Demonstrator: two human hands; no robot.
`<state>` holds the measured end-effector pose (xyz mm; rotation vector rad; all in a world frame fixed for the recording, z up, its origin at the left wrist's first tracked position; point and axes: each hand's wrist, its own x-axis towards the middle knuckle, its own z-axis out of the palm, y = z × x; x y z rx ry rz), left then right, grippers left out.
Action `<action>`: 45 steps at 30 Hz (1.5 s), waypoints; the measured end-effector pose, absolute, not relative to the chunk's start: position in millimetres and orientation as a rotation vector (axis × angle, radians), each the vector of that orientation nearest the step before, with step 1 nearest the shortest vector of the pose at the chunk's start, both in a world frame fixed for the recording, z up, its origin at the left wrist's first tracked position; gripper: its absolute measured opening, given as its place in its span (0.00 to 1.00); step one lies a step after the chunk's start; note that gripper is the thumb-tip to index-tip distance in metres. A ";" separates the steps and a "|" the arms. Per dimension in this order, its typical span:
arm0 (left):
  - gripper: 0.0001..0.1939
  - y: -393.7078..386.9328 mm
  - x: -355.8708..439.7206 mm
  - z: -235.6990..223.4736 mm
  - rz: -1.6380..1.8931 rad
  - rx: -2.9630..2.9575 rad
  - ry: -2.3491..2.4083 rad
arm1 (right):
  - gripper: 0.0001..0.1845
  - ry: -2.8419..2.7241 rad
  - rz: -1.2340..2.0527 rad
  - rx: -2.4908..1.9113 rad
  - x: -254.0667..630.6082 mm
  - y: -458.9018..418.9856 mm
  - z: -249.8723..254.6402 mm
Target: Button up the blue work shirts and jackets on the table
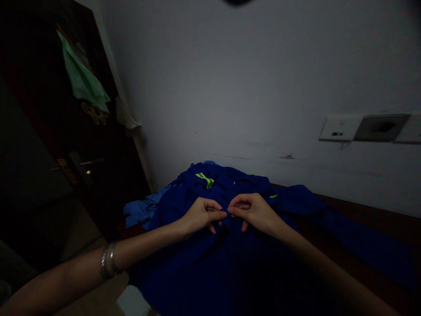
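Dim, but seemingly a home room: panelled door (108, 149), hanging towel (82, 77).

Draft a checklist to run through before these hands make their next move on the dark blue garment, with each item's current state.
1. Both hands in view: ok; the left hand and right hand are over the dark blue garment, fingertips close together.
2. Cloth gripped between the fingertips: cannot tell; too dark and small.
3. Garment lying smooth: not ok; it is bunched and folded.
4. Bracelets away from the fingertips: ok; they sit near the left wrist.
5. Lighting good enough for close work: not ok; the garment's lower part fades nearly to black.
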<state>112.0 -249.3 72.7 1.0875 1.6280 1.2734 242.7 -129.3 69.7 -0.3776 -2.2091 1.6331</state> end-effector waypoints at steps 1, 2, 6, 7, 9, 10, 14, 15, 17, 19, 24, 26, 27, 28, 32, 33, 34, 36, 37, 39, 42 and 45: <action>0.14 -249.6 112.2 72.7 1.273 1.083 1.623 | 0.11 -2.212 1.632 -0.370 242.9 -128.7 69.2; 0.14 -250.0 112.4 72.8 1.269 1.080 1.616 | 0.11 -2.215 1.626 -0.362 243.3 -128.2 68.7; 0.13 -251.3 113.4 73.0 1.282 1.052 1.597 | 0.11 -2.235 1.585 -0.339 245.4 -127.4 68.2; 0.13 -251.7 113.5 72.9 1.293 1.040 1.597 | 0.11 -2.242 1.572 -0.343 245.9 -127.7 68.3; 0.12 -252.7 113.6 72.2 1.307 1.020 1.602 | 0.11 -2.256 1.552 -0.359 246.3 -128.3 68.4; 0.12 -253.3 113.6 71.7 1.307 1.014 1.603 | 0.10 -2.262 1.545 -0.365 246.2 -128.6 68.3; 0.11 -255.4 112.5 69.1 1.315 1.005 1.596 | 0.10 -2.294 1.499 -0.365 244.3 -130.0 66.5; 0.11 -255.6 112.1 68.6 1.325 1.005 1.596 | 0.10 -2.302 1.473 -0.368 243.7 -130.7 66.2; 0.11 -255.8 111.3 68.1 1.351 1.014 1.609 | 0.09 -2.310 1.402 -0.384 242.6 -132.8 66.2; 0.10 -255.6 110.7 67.8 1.375 1.039 1.635 | 0.09 -2.312 1.327 -0.405 242.0 -135.0 66.7; 0.08 -254.6 109.9 64.6 1.463 1.108 1.690 | 0.09 -2.273 1.259 -0.418 241.6 -134.2 64.0; 0.10 -254.5 109.9 62.3 1.527 1.066 1.658 | 0.10 -2.264 1.273 -0.421 241.6 -131.3 61.1; 0.11 -254.6 110.0 61.4 1.553 1.037 1.627 | 0.10 -2.263 1.281 -0.423 241.6 -129.9 59.7; 0.10 -254.8 110.0 60.8 1.572 1.012 1.591 | 0.11 -2.261 1.286 -0.427 241.6 -128.8 58.5; 0.07 -255.9 109.7 61.8 1.569 1.074 1.560 | 0.11 -2.231 1.318 -0.444 241.0 -127.8 57.2; 0.07 -256.0 109.6 62.9 1.553 1.129 1.588 | 0.11 -2.223 1.336 -0.448 240.8 -128.3 57.5; 0.07 -256.1 109.5 64.1 1.533 1.202 1.622 | 0.11 -2.213 1.363 -0.452 240.5 -128.9 57.9; 0.07 -256.1 109.4 66.6 1.494 1.401 1.692 | 0.11 -2.186 1.441 -0.467 239.7 -130.0 58.5; 0.07 -256.0 109.4 67.8 1.481 1.515 1.722 | 0.11 -2.167 1.486 -0.475 239.2 -130.4 58.5; 0.08 -255.5 109.7 69.3 1.456 1.728 1.764 | 0.10 -2.122 1.570 -0.491 238.4 -130.5 57.9; 0.09 -253.9 109.9 69.5 1.398 1.881 1.774 | 0.10 -2.073 1.657 -0.496 238.2 -129.1 56.4; 0.08 -250.6 108.9 67.3 1.379 1.899 1.776 | 0.11 -2.061 1.713 -0.492 239.6 -127.4 56.5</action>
